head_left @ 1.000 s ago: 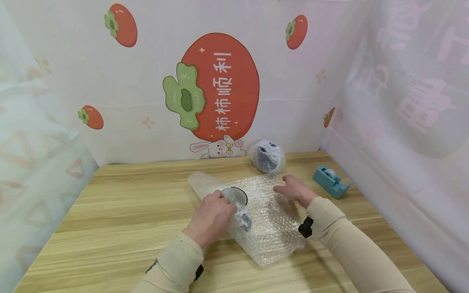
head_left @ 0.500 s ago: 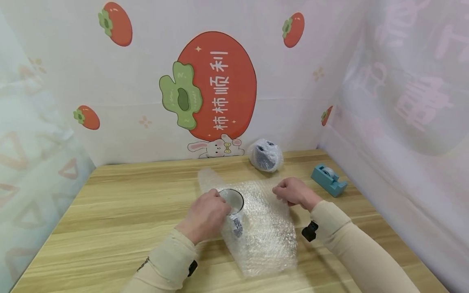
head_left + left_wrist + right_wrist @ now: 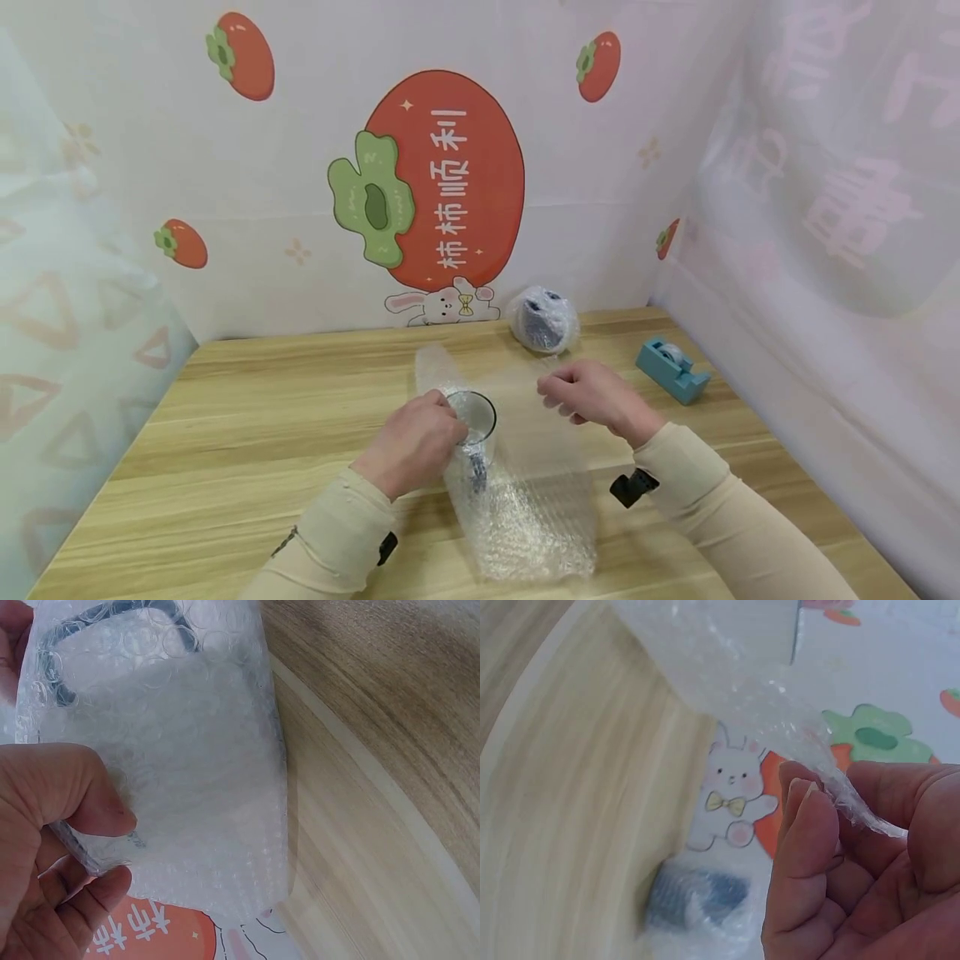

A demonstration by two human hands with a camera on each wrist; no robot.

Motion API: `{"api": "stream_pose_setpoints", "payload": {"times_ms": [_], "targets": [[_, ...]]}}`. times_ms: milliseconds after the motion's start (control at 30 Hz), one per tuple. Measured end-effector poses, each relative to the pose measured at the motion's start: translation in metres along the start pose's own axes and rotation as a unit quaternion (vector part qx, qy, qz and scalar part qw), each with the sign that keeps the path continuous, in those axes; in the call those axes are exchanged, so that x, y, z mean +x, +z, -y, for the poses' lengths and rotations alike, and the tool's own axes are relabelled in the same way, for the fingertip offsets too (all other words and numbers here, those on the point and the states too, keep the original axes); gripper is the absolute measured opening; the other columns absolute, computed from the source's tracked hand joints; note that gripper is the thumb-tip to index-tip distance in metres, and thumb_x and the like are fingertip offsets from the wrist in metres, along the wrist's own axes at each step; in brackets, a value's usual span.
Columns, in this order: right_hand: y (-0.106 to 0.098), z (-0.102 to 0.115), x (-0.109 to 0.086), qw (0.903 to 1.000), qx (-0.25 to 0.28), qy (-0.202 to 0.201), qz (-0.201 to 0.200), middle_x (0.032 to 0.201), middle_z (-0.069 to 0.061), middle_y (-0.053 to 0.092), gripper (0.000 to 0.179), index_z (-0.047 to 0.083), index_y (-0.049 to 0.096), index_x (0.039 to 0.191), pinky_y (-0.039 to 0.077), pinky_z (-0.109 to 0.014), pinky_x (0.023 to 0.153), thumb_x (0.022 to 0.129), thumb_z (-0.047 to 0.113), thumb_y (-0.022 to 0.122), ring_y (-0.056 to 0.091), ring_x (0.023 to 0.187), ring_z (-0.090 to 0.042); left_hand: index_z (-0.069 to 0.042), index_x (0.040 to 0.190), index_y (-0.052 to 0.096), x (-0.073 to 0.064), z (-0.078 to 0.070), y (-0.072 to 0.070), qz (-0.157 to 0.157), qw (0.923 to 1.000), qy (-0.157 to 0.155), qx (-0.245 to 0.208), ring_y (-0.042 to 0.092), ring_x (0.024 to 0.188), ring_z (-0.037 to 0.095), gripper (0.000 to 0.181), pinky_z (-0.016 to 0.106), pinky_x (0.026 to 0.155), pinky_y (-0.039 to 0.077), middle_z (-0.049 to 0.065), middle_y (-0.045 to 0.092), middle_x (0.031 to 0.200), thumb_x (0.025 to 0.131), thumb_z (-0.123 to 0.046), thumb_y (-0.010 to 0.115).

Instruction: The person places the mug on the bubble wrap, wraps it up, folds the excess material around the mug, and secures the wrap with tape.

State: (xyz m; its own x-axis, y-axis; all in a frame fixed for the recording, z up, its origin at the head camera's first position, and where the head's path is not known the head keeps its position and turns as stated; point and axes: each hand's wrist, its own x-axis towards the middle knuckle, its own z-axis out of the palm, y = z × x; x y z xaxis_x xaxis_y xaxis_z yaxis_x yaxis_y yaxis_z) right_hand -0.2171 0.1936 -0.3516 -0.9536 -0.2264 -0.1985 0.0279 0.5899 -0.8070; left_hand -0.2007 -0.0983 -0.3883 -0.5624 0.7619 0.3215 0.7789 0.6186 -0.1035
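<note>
A mug (image 3: 476,417) with a dark rim stands on a sheet of bubble wrap (image 3: 532,533), part of which covers its near side and handle. My left hand (image 3: 412,442) pinches the mug's rim together with the wrap. In the left wrist view, the dark-edged handle (image 3: 180,626) shows through the wrap (image 3: 195,750), and thumb and fingertips meet at the rim. To the right of the mug, my right hand (image 3: 596,396) holds the sheet's right edge raised off the table. The right wrist view has that edge of wrap (image 3: 840,791) between thumb and fingers.
A dark item bundled in bubble wrap (image 3: 543,321) stands at the back of the wooden table (image 3: 285,417). A teal tape dispenser (image 3: 671,371) sits at the right. Printed cloth (image 3: 300,167) hangs behind and at both sides.
My right hand takes the sheet's right edge, lifts it and moves slightly left. The mug and wrap have turned and shifted a little left, with the left hand staying on the rim.
</note>
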Motion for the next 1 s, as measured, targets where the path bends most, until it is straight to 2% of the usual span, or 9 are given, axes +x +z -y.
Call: {"api": "stream_pose_setpoints", "payload": {"times_ms": [167,400,533,600,700,800,867,933,1000], "targets": [[0.010,0.015,-0.003,0.9998,0.010,-0.017,0.001,0.102,-0.011,0.076,0.028,0.011,0.078,0.098,0.055,-0.030,0.065,0.102,0.033,0.061,0.065,0.080,-0.018,-0.019,0.071,0.072,-0.001,-0.001,-0.001,-0.003,1.0000,0.005,-0.007,0.063,0.083,0.020,0.023,0.032,0.078,0.054,-0.009,0.071,0.072,0.079,0.002,0.071],[0.025,0.034,-0.004,0.9994,0.011,-0.032,0.000,0.100,-0.010,0.077,0.029,0.011,0.080,0.097,0.057,-0.031,0.064,0.101,0.033,0.061,0.068,0.080,-0.018,-0.019,0.074,0.073,0.000,-0.003,-0.003,0.014,0.9999,0.004,-0.006,0.062,0.086,0.019,0.019,0.033,0.078,0.053,-0.009,0.069,0.071,0.082,-0.002,0.074],[0.036,0.040,-0.003,0.9988,-0.006,-0.049,-0.004,0.097,-0.008,0.077,0.031,0.011,0.080,0.095,0.058,-0.031,0.064,0.102,0.032,0.059,0.068,0.078,-0.018,-0.019,0.075,0.074,0.000,-0.003,-0.004,0.023,0.9997,-0.002,-0.011,0.063,0.088,0.019,0.019,0.033,0.080,0.054,-0.009,0.069,0.073,0.083,-0.002,0.073],[0.042,0.043,-0.002,0.9980,-0.023,-0.059,-0.010,0.094,-0.003,0.076,0.032,0.012,0.080,0.093,0.058,-0.031,0.063,0.103,0.034,0.058,0.068,0.076,-0.016,-0.019,0.076,0.074,0.000,-0.003,-0.004,0.026,0.9996,-0.002,-0.010,0.063,0.089,0.019,0.019,0.034,0.080,0.054,-0.009,0.069,0.073,0.083,-0.002,0.073],[0.051,0.045,-0.001,0.9952,-0.052,-0.081,-0.019,0.076,0.005,0.067,0.036,0.013,0.075,0.081,0.052,-0.029,0.057,0.103,0.035,0.058,0.060,0.064,-0.013,-0.019,0.075,0.074,-0.001,-0.003,-0.004,0.023,0.9997,0.002,-0.006,0.063,0.088,0.019,0.020,0.033,0.079,0.054,-0.009,0.068,0.072,0.083,-0.001,0.073],[0.058,0.044,0.000,0.9897,-0.088,-0.109,-0.029,0.059,0.009,0.046,0.042,0.016,0.060,0.066,0.037,-0.026,0.052,0.103,0.036,0.059,0.042,0.054,-0.008,-0.019,0.075,0.074,-0.001,-0.002,-0.004,0.017,0.9998,0.008,0.001,0.062,0.086,0.019,0.020,0.032,0.077,0.054,-0.009,0.067,0.070,0.082,-0.001,0.073],[0.062,0.044,0.000,0.9850,-0.111,-0.128,-0.034,0.055,0.010,0.034,0.045,0.020,0.050,0.062,0.029,-0.026,0.051,0.103,0.035,0.061,0.033,0.052,-0.008,-0.018,0.074,0.073,-0.002,-0.002,-0.004,0.013,0.9998,0.011,0.003,0.062,0.085,0.019,0.020,0.032,0.077,0.053,-0.009,0.067,0.069,0.082,0.000,0.073],[0.065,0.044,0.001,0.9810,-0.130,-0.139,-0.036,0.055,0.011,0.032,0.046,0.022,0.048,0.061,0.028,-0.025,0.052,0.103,0.035,0.062,0.031,0.053,-0.006,-0.018,0.073,0.073,-0.002,-0.002,-0.003,0.011,0.9999,0.012,0.004,0.062,0.085,0.018,0.020,0.031,0.077,0.053,-0.010,0.066,0.068,0.082,-0.001,0.073],[0.068,0.045,0.001,0.9788,-0.139,-0.147,-0.032,0.056,0.011,0.036,0.043,0.022,0.053,0.062,0.030,-0.025,0.053,0.103,0.033,0.063,0.034,0.054,-0.006,-0.018,0.072,0.072,-0.003,-0.001,-0.002,0.008,0.9999,0.013,0.008,0.061,0.085,0.018,0.020,0.031,0.077,0.053,-0.009,0.066,0.069,0.082,-0.001,0.073]]}}
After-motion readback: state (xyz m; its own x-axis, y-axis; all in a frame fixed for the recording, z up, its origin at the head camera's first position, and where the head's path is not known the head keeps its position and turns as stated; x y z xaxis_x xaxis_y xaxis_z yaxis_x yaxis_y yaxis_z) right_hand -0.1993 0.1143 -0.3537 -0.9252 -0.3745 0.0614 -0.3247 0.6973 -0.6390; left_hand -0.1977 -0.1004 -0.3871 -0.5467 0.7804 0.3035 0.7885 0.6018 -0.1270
